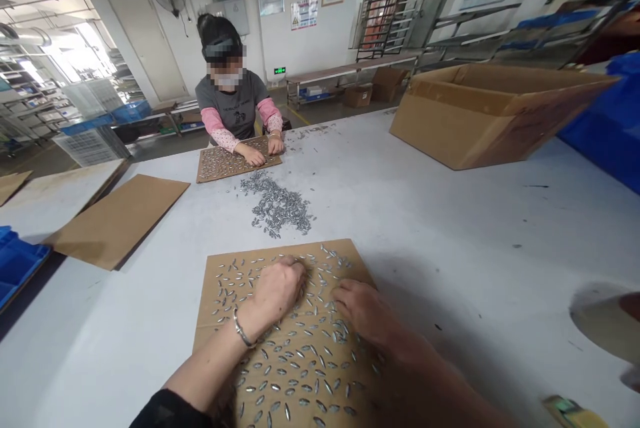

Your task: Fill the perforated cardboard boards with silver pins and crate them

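Observation:
Small spindle-shaped metal pieces [293,353] lie spread over a brown cardboard sheet [204,328] in front of me. My left hand [280,288], with a silver bracelet at the wrist, rests over the sheet's upper middle; its fingers are curled, and whatever they pinch is hidden. Over the right side of the sheet, my right hand [363,308] bends its fingers down among the pieces. I cannot make out what is between those fingertips. Beyond the sheet's far edge is a loose pile of the same metal pieces [280,205].
Across the table [450,228] a person [235,101] has both hands on another piece-covered cardboard sheet [215,165]. A bare cardboard sheet [120,221] lies left, near a blue tray [20,261]. A large cardboard box [465,128] stands back right, beside blue plastic [610,128].

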Tool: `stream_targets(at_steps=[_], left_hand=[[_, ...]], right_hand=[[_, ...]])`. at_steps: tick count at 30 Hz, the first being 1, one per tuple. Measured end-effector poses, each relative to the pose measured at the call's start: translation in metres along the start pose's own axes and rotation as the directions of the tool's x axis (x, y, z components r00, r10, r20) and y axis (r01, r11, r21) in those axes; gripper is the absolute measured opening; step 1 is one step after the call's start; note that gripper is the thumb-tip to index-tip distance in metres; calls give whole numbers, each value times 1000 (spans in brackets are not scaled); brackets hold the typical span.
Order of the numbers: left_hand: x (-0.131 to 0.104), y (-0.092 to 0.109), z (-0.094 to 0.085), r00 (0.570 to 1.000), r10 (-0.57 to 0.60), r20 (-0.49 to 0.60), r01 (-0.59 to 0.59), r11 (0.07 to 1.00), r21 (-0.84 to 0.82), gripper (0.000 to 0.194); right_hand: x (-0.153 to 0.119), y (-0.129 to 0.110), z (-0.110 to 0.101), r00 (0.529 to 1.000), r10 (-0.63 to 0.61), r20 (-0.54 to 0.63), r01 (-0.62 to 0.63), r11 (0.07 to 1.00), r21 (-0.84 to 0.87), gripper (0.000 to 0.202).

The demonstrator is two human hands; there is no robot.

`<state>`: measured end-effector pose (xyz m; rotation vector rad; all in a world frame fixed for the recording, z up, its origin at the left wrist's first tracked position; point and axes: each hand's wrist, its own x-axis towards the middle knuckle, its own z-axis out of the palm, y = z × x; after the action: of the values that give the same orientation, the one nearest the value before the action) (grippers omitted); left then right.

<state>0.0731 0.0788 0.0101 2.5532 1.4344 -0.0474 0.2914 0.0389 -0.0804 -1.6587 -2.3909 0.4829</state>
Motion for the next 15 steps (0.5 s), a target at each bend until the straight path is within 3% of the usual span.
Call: stream_targets(at_steps=[2, 6, 11, 15], left_hand=[[-17, -4, -10, 999, -6, -39, 6, 1000, -2, 27], [-61, -16, -17, 994, -21, -108, 10, 995, -104, 25], [-110, -38, -10, 990, -88, -113, 58, 968, -245, 29], [-134, -52, -2, 972, -182, -152, 126, 940, -318, 31]], right_hand=[[7, -5, -3, 998, -29, 63, 30, 999, -18, 23], [13, -7, 1, 994, -73, 77, 75, 997, -13, 23], [11, -1, 1, 998, -20, 66, 18, 1000, 24, 19], [17, 7, -6, 995, 26, 98, -28, 999, 20, 24]])
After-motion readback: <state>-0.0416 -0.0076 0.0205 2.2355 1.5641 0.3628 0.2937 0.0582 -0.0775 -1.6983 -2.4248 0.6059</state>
